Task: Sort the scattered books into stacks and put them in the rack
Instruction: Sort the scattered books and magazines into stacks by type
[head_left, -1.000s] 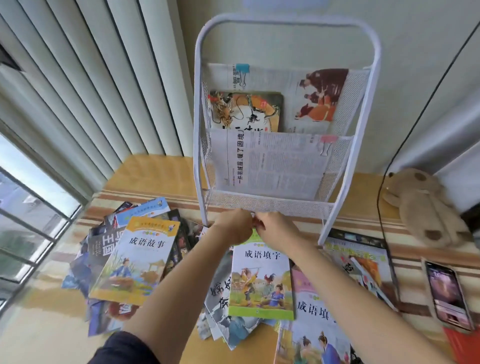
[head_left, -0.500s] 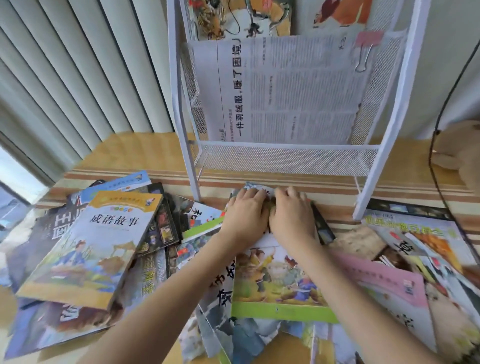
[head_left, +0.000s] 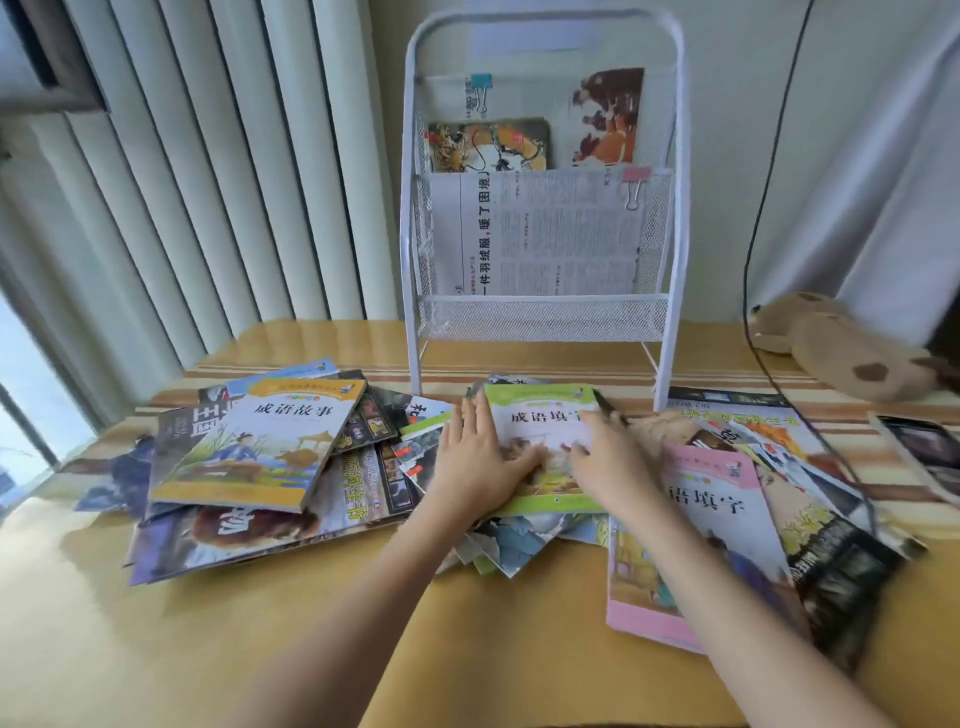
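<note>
White wire-mesh rack (head_left: 543, 317). Green-bordered book (head_left: 540, 415) centre; yellow-covered book (head_left: 260, 441) left; pink-bordered book (head_left: 696, 519) right. Table (head_left: 519, 623) yellow wood, cloth (head_left: 571, 364) orange-brown striped. Blue clip (head_left: 480, 83), pink clip (head_left: 636, 176). Tan plush (head_left: 841, 348), brown patches. Blinds (head_left: 208, 182) pale grey-white.

Bare tabletop (head_left: 156, 649) nearest the person, scattered books (head_left: 291, 467) – then rack (head_left: 540, 317) – barring beyond
</note>
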